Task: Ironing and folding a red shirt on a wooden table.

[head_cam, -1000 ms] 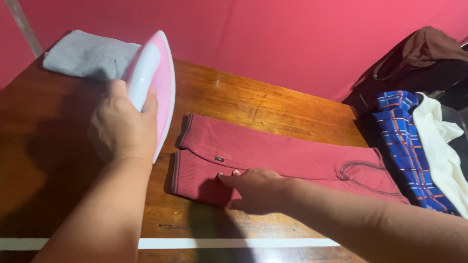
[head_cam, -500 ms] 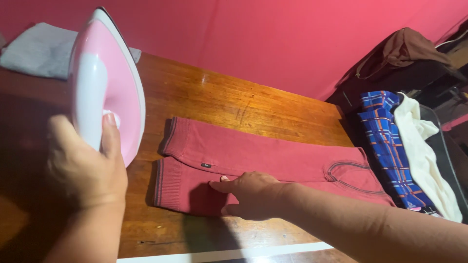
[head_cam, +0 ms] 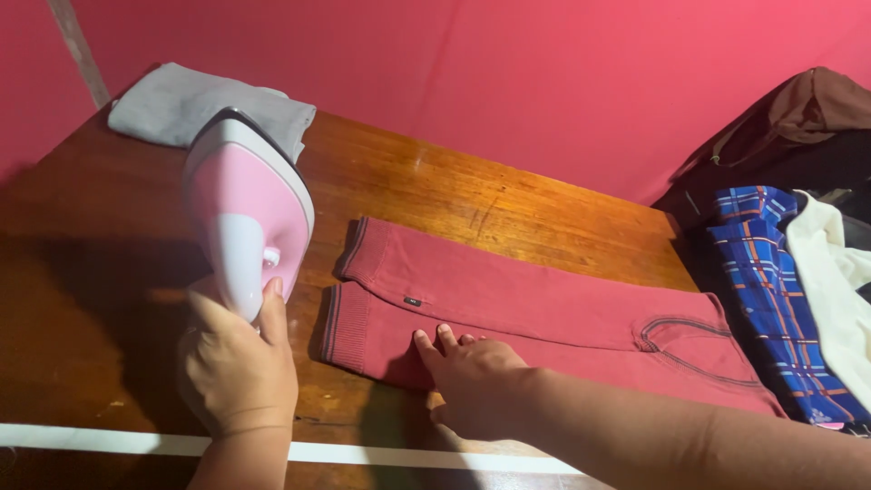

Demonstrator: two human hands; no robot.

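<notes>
- At the far left corner of the wooden surface, a folded grey cloth lies against the pink wall
- left hand clamped on the handle of a pink and white iron, tipped up just left of the garment
- right hand pressed flat, fingers spread, on the folded maroon trousers
- blue plaid cloth heaped at the right
</notes>
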